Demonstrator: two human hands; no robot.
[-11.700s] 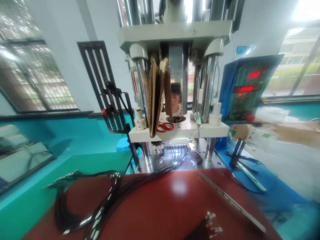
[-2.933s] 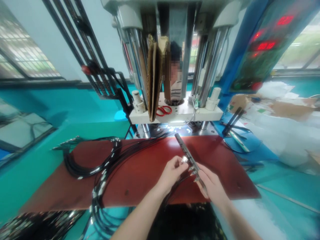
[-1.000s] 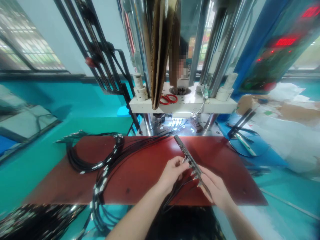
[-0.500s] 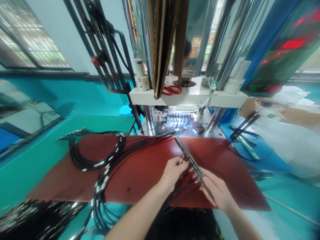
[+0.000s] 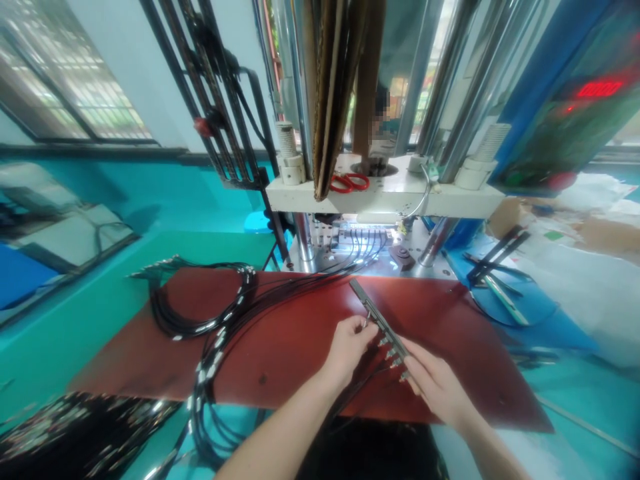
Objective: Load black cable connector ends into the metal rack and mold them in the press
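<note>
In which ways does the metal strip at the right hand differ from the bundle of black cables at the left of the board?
The metal strip is straight, while the cable bundle curves into a loop. The metal strip is grey; the cable bundle is black with white patches. The metal strip is held in the right hand, whereas the cable bundle lies partly on the board. Both are long and narrow.

A red-brown board (image 5: 295, 333) carries black cables (image 5: 231, 320) (looped at left).
</note>
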